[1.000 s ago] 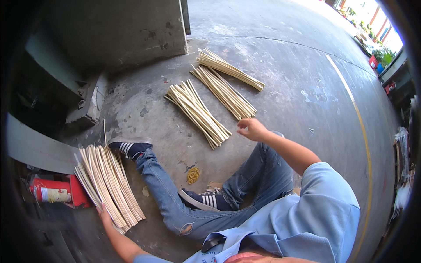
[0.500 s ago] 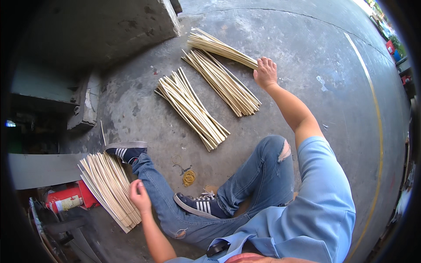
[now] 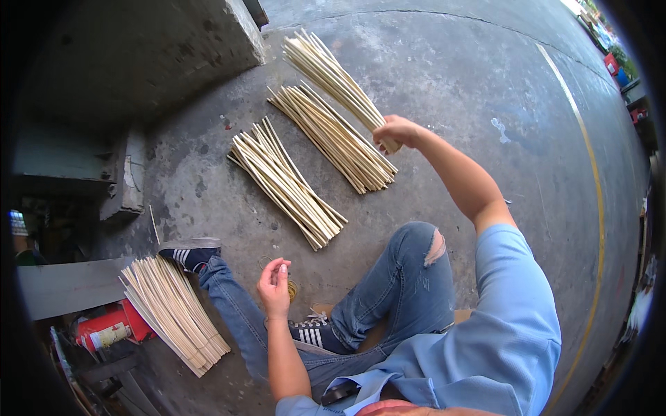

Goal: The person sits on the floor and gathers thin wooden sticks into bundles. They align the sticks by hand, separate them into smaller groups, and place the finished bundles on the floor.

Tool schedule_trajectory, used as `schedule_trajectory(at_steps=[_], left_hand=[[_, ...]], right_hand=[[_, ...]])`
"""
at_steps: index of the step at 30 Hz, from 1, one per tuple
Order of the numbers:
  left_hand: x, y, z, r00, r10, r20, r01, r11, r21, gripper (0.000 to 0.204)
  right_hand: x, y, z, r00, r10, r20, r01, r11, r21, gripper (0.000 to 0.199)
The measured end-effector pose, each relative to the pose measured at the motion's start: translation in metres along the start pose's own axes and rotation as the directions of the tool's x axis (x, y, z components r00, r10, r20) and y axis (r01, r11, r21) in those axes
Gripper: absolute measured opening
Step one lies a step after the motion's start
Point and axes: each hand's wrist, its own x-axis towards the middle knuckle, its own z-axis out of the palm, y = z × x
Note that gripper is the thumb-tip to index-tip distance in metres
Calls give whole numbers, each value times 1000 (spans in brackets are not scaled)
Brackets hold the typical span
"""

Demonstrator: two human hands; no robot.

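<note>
My right hand is closed around the near end of a bundle of thin pale wooden sticks, whose far end fans out at the upper middle. Beside it on the floor lies a second bundle of sticks. To its left is a third bundle of sticks. Above my lower legs, my left hand hangs with loosely bent fingers, the thumb near the index finger, and nothing visible in it. Behind this hand, yellowish rubber bands lie partly hidden on the floor.
A wide stack of sticks lies at the lower left by my shoe. Next to it is a red container. A concrete block stands at the upper left. A yellow line runs along the floor on the right.
My right hand has drawn the near end of its bundle toward me and left, turning the bundle steeper. The left hand has moved right, from beside the wide stack to above my legs.
</note>
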Motion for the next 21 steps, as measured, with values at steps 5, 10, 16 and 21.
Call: schedule_trajectory(at_steps=[5, 10, 16, 21], left_hand=[[-4, 28, 26, 988, -4, 154, 72, 896, -439, 58], [-4, 72, 30, 919, 232, 317, 138, 566, -813, 111], [-61, 80, 4, 955, 262, 142, 80, 233, -969, 91], [-88, 77, -28, 994, 96, 49, 14, 338, -941, 56]], right_hand=[[-84, 35, 121, 766, -290, 573, -24, 879, 476, 40], [-163, 70, 243, 255, -380, 889, -446, 770, 457, 40], [-198, 89, 310, -6, -410, 912, -691, 661, 293, 62], [-224, 63, 294, 594, -451, 666, 456, 871, 184, 42]])
